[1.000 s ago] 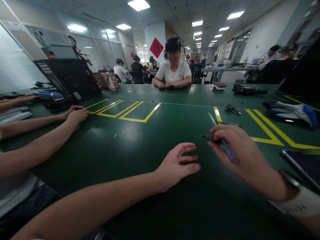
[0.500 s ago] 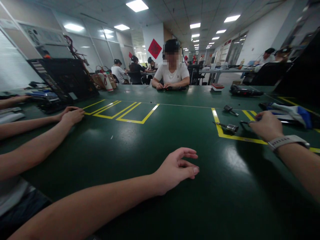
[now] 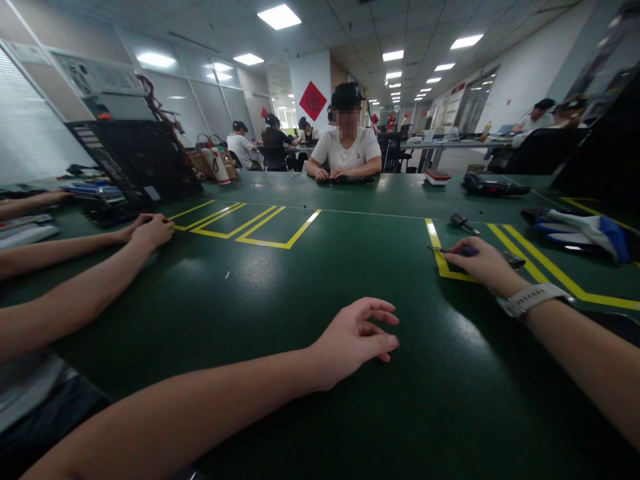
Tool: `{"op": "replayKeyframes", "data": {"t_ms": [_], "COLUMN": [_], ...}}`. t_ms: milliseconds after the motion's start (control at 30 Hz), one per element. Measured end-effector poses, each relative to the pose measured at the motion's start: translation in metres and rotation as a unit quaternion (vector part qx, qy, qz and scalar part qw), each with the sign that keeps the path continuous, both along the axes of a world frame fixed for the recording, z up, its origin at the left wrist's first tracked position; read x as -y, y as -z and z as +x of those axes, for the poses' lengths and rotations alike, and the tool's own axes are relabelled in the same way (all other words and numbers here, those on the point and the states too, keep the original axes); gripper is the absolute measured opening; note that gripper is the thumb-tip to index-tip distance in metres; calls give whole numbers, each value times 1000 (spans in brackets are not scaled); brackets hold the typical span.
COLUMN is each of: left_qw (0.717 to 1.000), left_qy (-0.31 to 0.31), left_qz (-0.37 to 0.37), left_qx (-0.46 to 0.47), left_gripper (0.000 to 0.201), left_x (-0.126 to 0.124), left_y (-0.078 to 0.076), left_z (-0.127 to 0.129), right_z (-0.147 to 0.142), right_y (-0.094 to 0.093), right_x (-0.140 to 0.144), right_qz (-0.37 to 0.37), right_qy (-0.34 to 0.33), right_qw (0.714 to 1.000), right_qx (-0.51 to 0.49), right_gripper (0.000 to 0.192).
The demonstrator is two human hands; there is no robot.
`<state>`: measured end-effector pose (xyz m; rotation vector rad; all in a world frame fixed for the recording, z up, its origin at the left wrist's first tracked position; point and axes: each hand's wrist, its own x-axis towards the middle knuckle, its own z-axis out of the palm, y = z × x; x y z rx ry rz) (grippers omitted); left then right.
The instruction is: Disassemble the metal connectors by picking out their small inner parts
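Note:
My right hand (image 3: pixel 480 265), with a pale watch strap on its wrist, is closed around a dark thin-tipped tool (image 3: pixel 435 249). Its narrow shaft sticks out left of my fingers, over a yellow tape line; my fingers hide most of the rest. Just behind this hand lies a short metal cylinder (image 3: pixel 514 261), partly covered by it. A metal piece with a wide round end and a thin shank (image 3: pixel 464 224) lies beyond my fingers. My left hand (image 3: pixel 353 343) rests on the green table with fingers loosely spread, holding nothing.
Yellow tape (image 3: pixel 267 243) marks outlines on the table. A dark power tool (image 3: pixel 493 185), a red-and-white box (image 3: pixel 437 177) and blue-and-white gloves (image 3: pixel 590 230) lie at the right. Another person's hands (image 3: pixel 153 232) rest at left. A person (image 3: pixel 345 150) sits opposite.
My right hand has moved left, from near the gloves to the thin-tipped tool that lay inside the tape. The cylinder behind it has come into view. My left hand stays put.

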<state>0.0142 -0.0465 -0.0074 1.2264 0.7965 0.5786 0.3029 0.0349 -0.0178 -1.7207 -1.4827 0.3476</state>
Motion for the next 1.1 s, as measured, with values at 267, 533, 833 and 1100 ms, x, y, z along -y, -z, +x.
{"op": "replayKeyframes", "data": {"t_ms": [267, 533, 833, 1100], "left_qw": [999, 993, 966, 947], "left_qy": [-3, -10, -81, -31], "left_qz": [25, 111, 221, 287], "left_qx": [-30, -51, -106, -141], "left_gripper": [40, 30, 20, 35], "left_x": [2, 1, -5, -6], "left_y": [-2, 9, 14, 10], "left_z": [5, 5, 3, 1], "right_z": [-32, -106, -139, -125], "right_y": [11, 5, -8, -15], "right_x": [16, 73, 113, 107], "right_qz": [-38, -55, -137, -118], "right_qy": [-88, -219, -238, -158], "right_qw": [994, 973, 937, 909], "right_qx": [-48, -38, -217, -367], "right_gripper": [16, 10, 27, 33]}}
